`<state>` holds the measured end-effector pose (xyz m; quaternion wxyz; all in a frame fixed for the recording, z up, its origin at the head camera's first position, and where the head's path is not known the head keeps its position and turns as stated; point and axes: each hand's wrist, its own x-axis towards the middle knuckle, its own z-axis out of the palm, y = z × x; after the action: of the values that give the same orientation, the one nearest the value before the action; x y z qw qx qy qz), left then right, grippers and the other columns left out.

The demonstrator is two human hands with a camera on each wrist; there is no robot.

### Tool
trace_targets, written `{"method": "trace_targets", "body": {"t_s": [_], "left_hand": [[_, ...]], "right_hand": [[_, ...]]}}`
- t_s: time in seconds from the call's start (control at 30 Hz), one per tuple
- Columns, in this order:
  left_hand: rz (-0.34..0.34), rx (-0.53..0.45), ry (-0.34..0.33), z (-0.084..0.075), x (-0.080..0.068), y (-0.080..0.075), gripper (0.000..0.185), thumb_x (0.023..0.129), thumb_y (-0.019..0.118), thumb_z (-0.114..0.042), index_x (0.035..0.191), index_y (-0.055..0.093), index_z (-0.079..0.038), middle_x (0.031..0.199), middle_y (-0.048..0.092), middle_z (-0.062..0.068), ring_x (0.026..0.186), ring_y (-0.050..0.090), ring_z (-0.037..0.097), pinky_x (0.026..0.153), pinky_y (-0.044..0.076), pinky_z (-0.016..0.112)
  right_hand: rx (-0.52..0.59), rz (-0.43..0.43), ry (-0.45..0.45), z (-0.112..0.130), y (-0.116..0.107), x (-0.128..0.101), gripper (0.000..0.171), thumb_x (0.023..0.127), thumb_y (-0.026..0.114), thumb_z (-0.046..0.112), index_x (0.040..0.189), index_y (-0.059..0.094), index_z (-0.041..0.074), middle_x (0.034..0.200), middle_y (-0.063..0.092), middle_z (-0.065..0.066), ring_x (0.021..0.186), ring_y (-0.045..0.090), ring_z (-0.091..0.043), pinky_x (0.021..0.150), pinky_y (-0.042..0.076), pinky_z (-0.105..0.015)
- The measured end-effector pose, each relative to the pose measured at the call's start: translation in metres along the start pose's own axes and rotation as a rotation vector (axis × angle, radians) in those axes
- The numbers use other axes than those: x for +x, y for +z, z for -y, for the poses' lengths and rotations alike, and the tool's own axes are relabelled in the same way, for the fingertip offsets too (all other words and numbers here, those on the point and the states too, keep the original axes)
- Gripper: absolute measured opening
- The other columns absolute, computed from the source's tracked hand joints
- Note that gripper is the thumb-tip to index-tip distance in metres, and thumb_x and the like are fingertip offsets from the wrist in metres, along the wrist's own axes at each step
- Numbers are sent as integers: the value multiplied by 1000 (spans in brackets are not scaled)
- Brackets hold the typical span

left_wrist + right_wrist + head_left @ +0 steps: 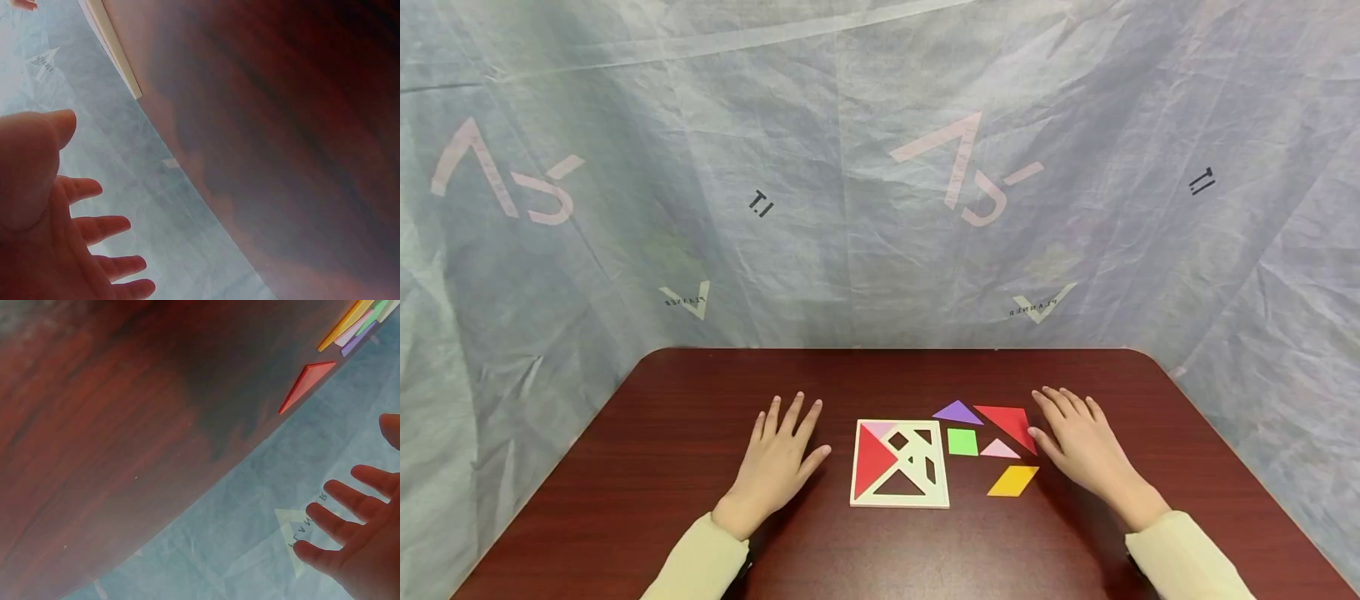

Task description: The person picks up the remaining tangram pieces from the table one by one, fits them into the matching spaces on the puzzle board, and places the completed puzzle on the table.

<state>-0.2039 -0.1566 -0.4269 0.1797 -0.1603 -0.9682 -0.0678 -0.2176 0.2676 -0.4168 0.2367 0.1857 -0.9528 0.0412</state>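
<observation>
A white tangram board [861, 502] lies mid-table, with a red triangle [871, 462] and a pink piece [878, 428] in it; dark cut-outs show in its other parts. To its right are a purple triangle [958, 412], a green square [962, 442], a pink triangle [1000, 449], a yellow parallelogram [1014, 481] and a large red triangle [1013, 422]. My left hand [777, 467], fingers spread, is left of the board and holds nothing. My right hand [1086, 450] is also empty, its fingers extended beside the large red triangle; whether they touch cannot be told.
The dark red wooden table [700, 392] has rounded far corners. Behind it and along both sides hangs a grey printed sheet [850, 208]. Light sleeves [700, 562] cover both forearms. In the left wrist view, the board's edge [115, 50] shows at the top.
</observation>
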Motion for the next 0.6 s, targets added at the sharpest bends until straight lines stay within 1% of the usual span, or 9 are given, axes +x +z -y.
{"method": "trace_targets", "body": {"t_s": [0.27,0.43,0.6], "left_hand": [[2,0,37,-8,7,3,59,89,52,-45,139,40,-15,142,38,16,132,29,43,102,28,55],[-1,10,63,-13,10,5,58,88,53,-43,137,42,-14,140,40,16,130,33,42,100,33,54],[1,12,87,-17,13,9,56,88,54,-42,135,44,-13,139,42,16,128,36,41,99,35,52]], "right_hand": [[16,56,21,-2,7,7,53,81,65,27,126,50,2,118,55,-19,113,46,-38,97,29,-58],[15,66,25,-6,12,10,53,81,66,27,125,51,1,116,56,-19,111,48,-37,96,30,-58],[14,67,18,-8,15,13,52,80,67,26,123,52,0,115,57,-20,108,50,-37,94,33,-57]]}}
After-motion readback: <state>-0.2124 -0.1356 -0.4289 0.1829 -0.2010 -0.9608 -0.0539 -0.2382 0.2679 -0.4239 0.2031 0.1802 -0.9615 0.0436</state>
